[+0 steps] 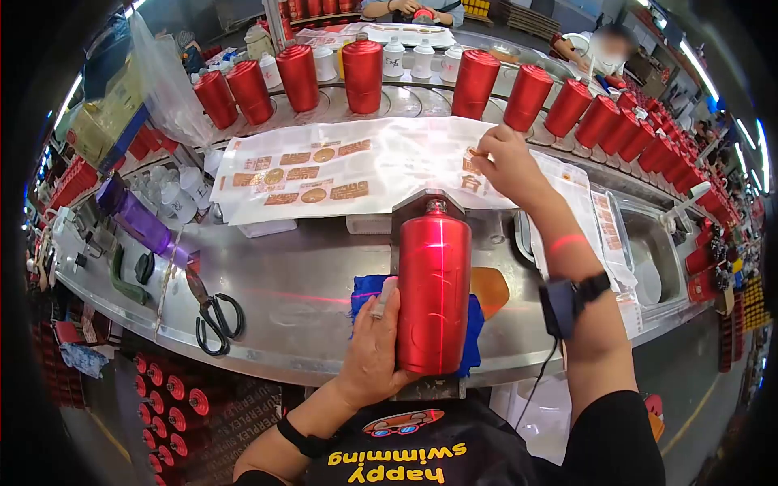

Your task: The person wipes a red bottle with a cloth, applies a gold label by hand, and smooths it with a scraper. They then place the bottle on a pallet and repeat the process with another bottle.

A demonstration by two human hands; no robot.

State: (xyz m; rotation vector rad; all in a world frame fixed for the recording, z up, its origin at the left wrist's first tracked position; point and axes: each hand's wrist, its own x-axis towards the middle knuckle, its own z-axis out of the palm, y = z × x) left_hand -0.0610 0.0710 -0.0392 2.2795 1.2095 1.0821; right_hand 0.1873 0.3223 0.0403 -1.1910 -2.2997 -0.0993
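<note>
A glossy red bottle (434, 300) lies in a dark holder (413, 201) in front of me, its neck pointing away. My left hand (369, 344) grips its lower left side, and a pale, blurred piece (386, 296) shows at the fingers. A red laser line runs along the bottle. My right hand (512, 168) is over the right part of the white decal sheet (405, 154), thumb and fingertips pinched on a small gold decal (472, 151). More gold decals (324, 154) are spread over the sheet's left part. Under the bottle a blue cloth (366, 289) is partly hidden.
Black-handled scissors (215, 320) and a purple bottle (138, 215) are on the metal table (275, 324) at left. Red bottles (361, 77) and white bottles (422, 61) line the conveyor behind. A sink (652, 251) is at right. Two people (604, 53) work across.
</note>
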